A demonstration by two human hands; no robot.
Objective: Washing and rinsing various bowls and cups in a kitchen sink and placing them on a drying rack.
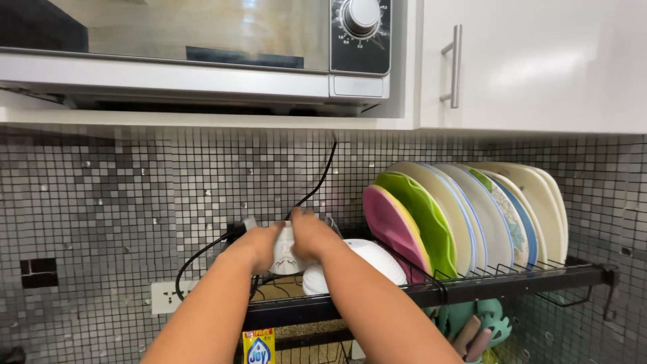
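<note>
Cup, small and white with a faint drawing on it, sits on the black dish rack at about 9 o'clock from the white bowl. Looks like the placing step, so it mostly needs steadying. Left hand and right hand both have their grip wrapped around the cup from either side, fingers curled snug. Colourful plates stand off at 3 o'clock.

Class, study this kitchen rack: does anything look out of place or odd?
Yes: a black power cable hangs down the tiled wall right behind the dish rack, where both hands hold a white cup. Cables beside wet dishes look risky. The plates stand orderly.
</note>
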